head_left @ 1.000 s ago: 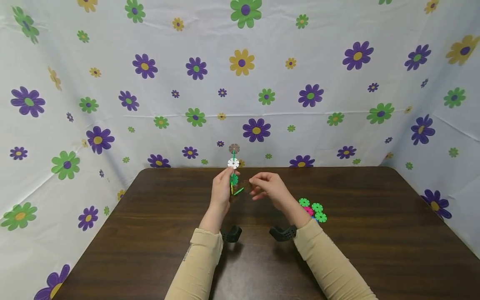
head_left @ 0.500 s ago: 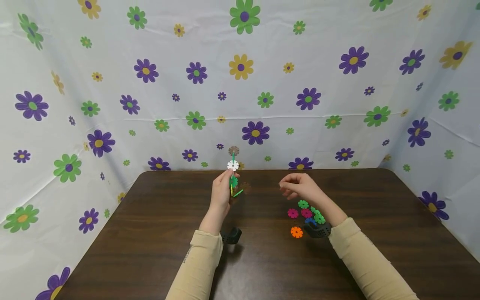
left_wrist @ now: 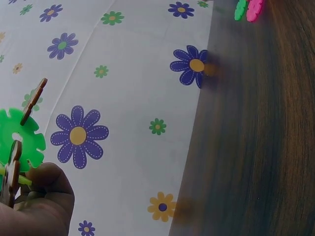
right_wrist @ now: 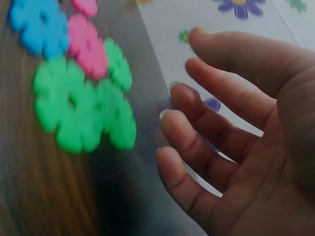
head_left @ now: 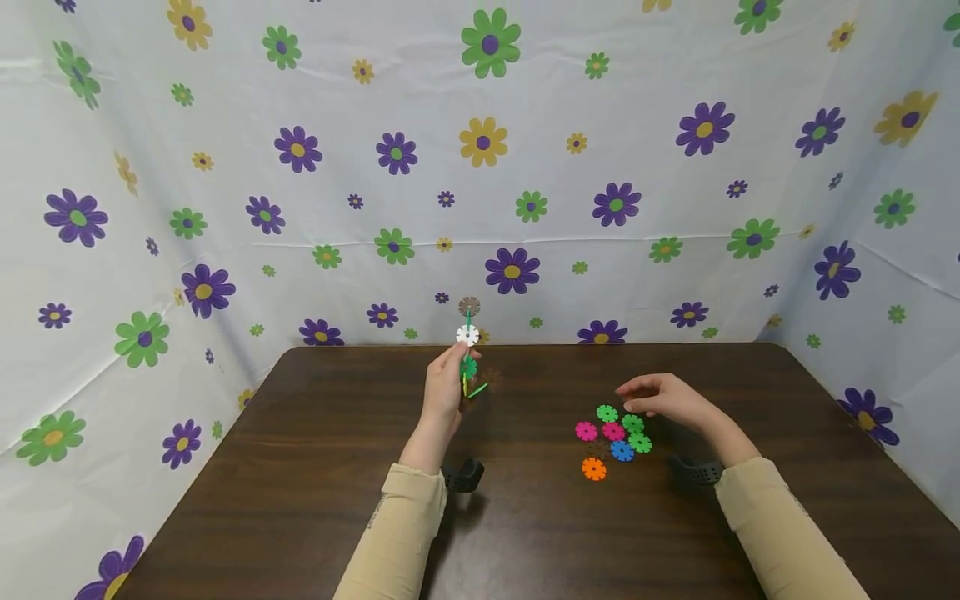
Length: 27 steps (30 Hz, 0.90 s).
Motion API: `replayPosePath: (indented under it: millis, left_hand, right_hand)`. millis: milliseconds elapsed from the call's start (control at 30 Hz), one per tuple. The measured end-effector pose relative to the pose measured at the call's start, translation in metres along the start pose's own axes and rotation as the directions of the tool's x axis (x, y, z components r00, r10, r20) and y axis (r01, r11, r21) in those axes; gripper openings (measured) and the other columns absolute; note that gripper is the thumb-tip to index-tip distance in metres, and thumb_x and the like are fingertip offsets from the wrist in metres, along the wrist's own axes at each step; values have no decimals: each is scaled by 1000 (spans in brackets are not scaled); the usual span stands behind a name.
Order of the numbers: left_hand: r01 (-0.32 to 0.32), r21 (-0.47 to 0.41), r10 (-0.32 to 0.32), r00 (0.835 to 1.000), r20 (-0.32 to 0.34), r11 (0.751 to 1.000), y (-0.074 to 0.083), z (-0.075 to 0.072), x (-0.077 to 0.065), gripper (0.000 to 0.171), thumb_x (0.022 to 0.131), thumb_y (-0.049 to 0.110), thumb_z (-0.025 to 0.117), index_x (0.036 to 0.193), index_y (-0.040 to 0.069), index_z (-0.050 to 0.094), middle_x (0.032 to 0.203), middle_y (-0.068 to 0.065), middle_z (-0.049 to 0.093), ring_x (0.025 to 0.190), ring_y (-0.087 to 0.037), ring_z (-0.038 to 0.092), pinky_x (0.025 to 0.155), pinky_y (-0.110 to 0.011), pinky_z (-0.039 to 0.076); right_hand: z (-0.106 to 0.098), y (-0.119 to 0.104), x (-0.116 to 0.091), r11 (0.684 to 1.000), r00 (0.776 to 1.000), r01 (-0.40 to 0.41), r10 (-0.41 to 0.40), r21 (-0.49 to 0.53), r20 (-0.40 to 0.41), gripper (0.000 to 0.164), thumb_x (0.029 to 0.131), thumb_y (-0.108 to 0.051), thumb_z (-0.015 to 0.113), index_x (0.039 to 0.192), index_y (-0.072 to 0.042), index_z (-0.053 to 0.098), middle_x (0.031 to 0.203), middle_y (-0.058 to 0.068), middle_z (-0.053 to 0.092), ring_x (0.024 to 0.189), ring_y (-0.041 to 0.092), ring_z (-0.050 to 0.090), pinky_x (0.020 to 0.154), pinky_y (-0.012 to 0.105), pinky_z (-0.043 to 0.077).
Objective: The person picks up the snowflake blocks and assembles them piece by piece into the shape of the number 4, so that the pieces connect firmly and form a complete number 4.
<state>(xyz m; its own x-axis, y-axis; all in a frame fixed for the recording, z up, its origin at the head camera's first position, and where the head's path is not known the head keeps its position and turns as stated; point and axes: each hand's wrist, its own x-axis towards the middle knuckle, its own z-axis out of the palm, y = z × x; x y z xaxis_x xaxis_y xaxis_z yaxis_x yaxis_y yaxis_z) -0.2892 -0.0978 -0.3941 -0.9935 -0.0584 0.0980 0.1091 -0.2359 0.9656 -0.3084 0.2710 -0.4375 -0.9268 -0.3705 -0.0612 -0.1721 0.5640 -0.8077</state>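
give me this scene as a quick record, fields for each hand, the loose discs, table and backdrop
left hand: holds a chain of joined discs, a white one by the fingertips
right hand: holds nothing, fingers near the loose discs, not touching them
loose disc colours: three green discs, two pink discs, one blue disc, one brown disc, one orange disc
table: dark brown, wood-grained
backdrop: white, purple, green and yellow flowers
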Motion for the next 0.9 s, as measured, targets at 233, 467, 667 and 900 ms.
replayPosePath:
  millis: [233,467,667,900]
  left_hand:
    - [-9,-12,9,1000,11,1000,-2,-1,1,32,102,29,48,84,10,66,65,3,47,56,-11,43,50,-23,39]
    - [-13,-23,13,1000,8,1000,-1,-3,4,33,103,29,48,84,8,65,63,2,46,56,-11,43,49,-21,39]
    - [-37,-27,37,999,-10,999,1,-2,5,36,103,27,48,87,-1,64,66,2,46,55,-9,42,52,-21,36]
    - [-45,-10,45,999,-22,999,0,-3,4,34,103,27,48,83,6,66,63,2,46,55,-10,43,50,-21,37]
  right_hand:
    - [1,15,-8,998,999,8,-5,-55,43,42,88,-20,72,123,1,64,119,19,63,97,25,60,79,36,50]
    - [0,14,-9,995,997,11,-3,-99,78,44,84,-19,75,123,-2,65,114,14,62,74,22,44,63,33,39]
    - [-2,13,-14,996,994,28,-20,-81,106,45,82,-14,76,122,2,64,104,11,56,71,21,45,62,30,40]
    - [2,11,-15,994,996,42,-34,-97,81,40,81,-13,76,118,0,67,106,11,55,76,21,44,63,31,40]
